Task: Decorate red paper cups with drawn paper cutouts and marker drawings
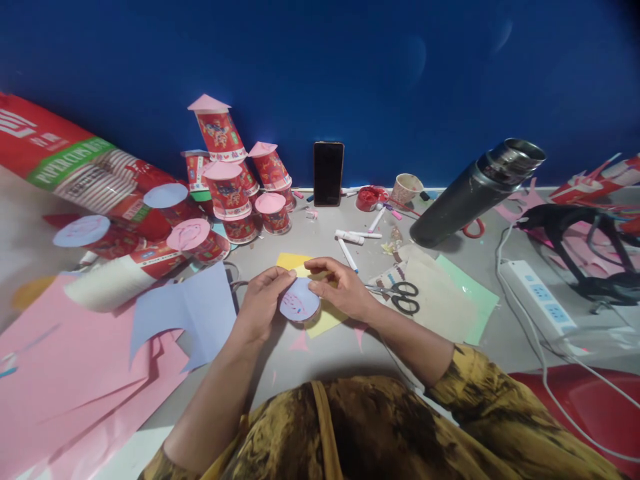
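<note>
Both my hands meet at the middle of the grey table around a paper cup topped with a pale blue paper circle (299,301). My left hand (261,303) grips the cup's left side, fingers curled round it. My right hand (340,288) presses the blue circle's right edge with fingertips pinched on the rim. Under the cup lies a yellow paper sheet (325,319).
Red paper cups with pink and blue lids (230,190) are stacked at the back left. Pink and blue paper sheets (185,317) lie left. Scissors (400,297), markers (357,235), a phone (329,173), a dark flask (475,190) and a power strip (540,297) sit right.
</note>
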Demonstrator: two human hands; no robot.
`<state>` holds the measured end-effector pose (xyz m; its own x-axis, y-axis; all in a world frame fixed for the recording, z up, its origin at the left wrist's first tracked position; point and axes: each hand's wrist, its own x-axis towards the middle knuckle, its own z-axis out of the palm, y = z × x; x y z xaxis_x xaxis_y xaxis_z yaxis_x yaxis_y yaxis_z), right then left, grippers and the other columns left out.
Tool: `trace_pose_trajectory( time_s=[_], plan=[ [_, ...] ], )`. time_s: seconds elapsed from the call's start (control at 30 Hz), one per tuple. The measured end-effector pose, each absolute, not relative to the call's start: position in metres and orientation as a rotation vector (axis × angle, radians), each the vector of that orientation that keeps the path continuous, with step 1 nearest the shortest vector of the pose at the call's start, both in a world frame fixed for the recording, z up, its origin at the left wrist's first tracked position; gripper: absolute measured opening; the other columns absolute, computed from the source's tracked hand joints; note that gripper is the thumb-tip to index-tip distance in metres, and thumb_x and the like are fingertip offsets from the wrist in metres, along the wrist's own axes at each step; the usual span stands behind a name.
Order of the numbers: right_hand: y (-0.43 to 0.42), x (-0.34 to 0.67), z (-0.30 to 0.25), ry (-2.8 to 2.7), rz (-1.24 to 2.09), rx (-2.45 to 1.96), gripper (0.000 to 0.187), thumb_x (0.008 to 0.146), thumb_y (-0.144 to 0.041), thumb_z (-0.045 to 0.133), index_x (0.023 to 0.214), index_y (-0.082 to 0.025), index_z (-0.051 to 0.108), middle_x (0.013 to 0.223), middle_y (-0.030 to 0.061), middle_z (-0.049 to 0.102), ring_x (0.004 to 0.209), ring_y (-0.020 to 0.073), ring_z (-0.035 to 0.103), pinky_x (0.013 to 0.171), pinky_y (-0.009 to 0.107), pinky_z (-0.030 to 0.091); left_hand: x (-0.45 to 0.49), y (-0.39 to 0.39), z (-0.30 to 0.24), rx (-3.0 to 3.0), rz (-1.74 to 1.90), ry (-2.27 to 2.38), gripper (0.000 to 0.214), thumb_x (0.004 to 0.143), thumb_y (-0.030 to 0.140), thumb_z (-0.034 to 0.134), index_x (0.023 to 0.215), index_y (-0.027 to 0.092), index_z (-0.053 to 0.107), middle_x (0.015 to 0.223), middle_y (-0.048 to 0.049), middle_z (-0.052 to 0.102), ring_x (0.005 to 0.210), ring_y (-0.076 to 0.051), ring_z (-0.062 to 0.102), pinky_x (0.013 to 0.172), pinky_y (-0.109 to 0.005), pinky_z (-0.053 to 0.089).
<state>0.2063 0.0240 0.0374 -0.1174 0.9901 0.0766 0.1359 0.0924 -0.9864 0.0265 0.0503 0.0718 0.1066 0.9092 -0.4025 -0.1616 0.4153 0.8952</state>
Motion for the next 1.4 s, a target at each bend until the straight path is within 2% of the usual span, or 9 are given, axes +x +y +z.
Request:
trace_pose_trajectory(
  time_s=[0.23, 0.6, 0.77, 0.9, 0.97, 1.1, 1.4],
  plan=[
    [0.024, 0.206, 0.037, -1.406, 1.199, -1.196, 0.047, 0.086, -0.047, 0.075, 0.124, -0.02, 0.069, 0.13, 0.0106, 0.073, 0.115, 0.0251, 0.069, 0.094, 0.039, 0.053, 0.029, 0.057, 0.078, 0.806, 0.874, 1.207, 0.032, 0.046, 0.035, 0.09, 0.062, 0.016, 0.069, 0.058, 0.0025, 0.064, 0.051, -0.01, 0.054, 0.052, -0.023, 0.041],
    [0.025, 0.206, 0.035, -1.397, 1.219, -1.181, 0.045, 0.087, -0.046, 0.076, 0.123, -0.02, 0.07, 0.13, 0.0104, 0.072, 0.116, 0.0239, 0.068, 0.095, 0.037, 0.055, 0.029, 0.058, 0.078, 0.794, 0.889, 1.196, 0.033, 0.047, 0.035, 0.09, 0.061, 0.015, 0.068, 0.055, 0.0017, 0.061, 0.048, -0.011, 0.052, 0.049, -0.024, 0.039],
    [0.024, 0.207, 0.035, -1.352, 1.257, -1.195, 0.049, 0.087, -0.051, 0.077, 0.124, -0.02, 0.069, 0.13, 0.0117, 0.072, 0.118, 0.025, 0.068, 0.097, 0.039, 0.055, 0.021, 0.046, 0.08, 0.784, 1.006, 1.177, 0.035, 0.055, 0.04, 0.09, 0.068, 0.017, 0.068, 0.062, 0.0025, 0.062, 0.055, -0.01, 0.052, 0.054, -0.023, 0.042],
    [0.022, 0.21, 0.039, -1.309, 1.279, -1.133, 0.054, 0.089, -0.059, 0.073, 0.126, -0.021, 0.068, 0.131, 0.0112, 0.072, 0.123, 0.0254, 0.065, 0.102, 0.04, 0.053, 0.003, 0.023, 0.073, 0.861, 1.079, 1.185, 0.032, 0.073, 0.043, 0.086, 0.091, 0.02, 0.071, 0.078, -0.0003, 0.068, 0.068, -0.014, 0.06, 0.062, -0.024, 0.047],
    [0.021, 0.212, 0.043, -1.361, 1.276, -1.134, 0.058, 0.086, -0.059, 0.076, 0.129, -0.021, 0.066, 0.135, 0.012, 0.069, 0.124, 0.0268, 0.064, 0.101, 0.041, 0.052, -0.006, 0.011, 0.068, 0.995, 1.097, 1.204, 0.029, 0.079, 0.039, 0.084, 0.098, 0.021, 0.071, 0.089, -0.0015, 0.07, 0.076, -0.014, 0.062, 0.069, -0.025, 0.05],
    [0.02, 0.212, 0.047, -1.511, 1.252, -1.177, 0.069, 0.077, -0.051, 0.085, 0.135, -0.021, 0.064, 0.141, 0.0137, 0.064, 0.123, 0.0291, 0.064, 0.1, 0.044, 0.05, -0.012, -0.003, 0.062, 1.158, 1.088, 1.229, 0.034, 0.079, 0.037, 0.085, 0.105, 0.023, 0.069, 0.096, -0.0017, 0.069, 0.082, -0.016, 0.062, 0.075, -0.026, 0.053],
    [0.021, 0.208, 0.041, -1.507, 1.25, -1.229, 0.068, 0.078, -0.052, 0.086, 0.135, -0.022, 0.064, 0.139, 0.0121, 0.066, 0.122, 0.0273, 0.064, 0.099, 0.041, 0.051, -0.003, -0.001, 0.063, 1.182, 1.044, 1.273, 0.038, 0.075, 0.038, 0.086, 0.103, 0.021, 0.068, 0.094, -0.0022, 0.069, 0.078, -0.016, 0.062, 0.07, -0.027, 0.053]
  ],
)
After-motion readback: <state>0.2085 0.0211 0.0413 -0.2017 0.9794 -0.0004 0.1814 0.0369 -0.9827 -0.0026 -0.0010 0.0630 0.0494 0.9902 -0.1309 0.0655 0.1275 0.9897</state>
